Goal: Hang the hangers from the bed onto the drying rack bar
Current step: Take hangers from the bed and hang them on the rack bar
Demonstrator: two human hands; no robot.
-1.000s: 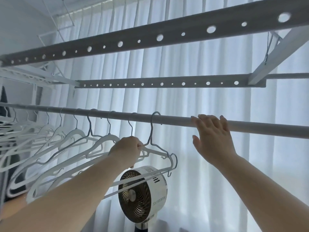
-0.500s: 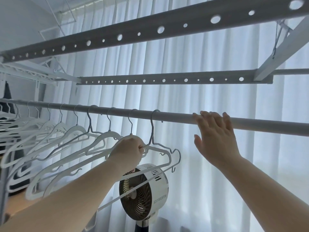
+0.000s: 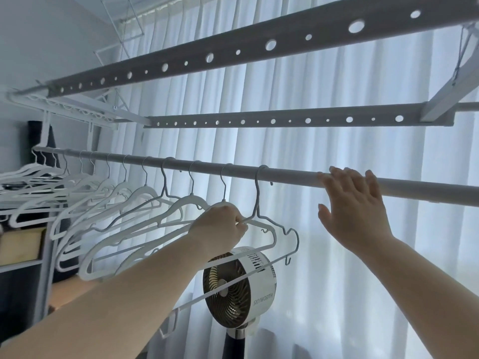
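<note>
no shift since a second ago: left hand [image 3: 220, 226] still pinches grey hanger [image 3: 257, 200], hook over drying rack bar [image 3: 290, 175]; right hand [image 3: 355, 213], fingers straight, rests on it at 3 o'clock; release seems due.

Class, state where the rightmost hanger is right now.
In the head view, the rightmost hanger hangs on the round bar, gripped by the left hand, left of the right hand.

Left hand [image 3: 220, 226] grips hanger [image 3: 272, 229]; right hand [image 3: 355, 211] touches bar [image 3: 285, 174]
</note>
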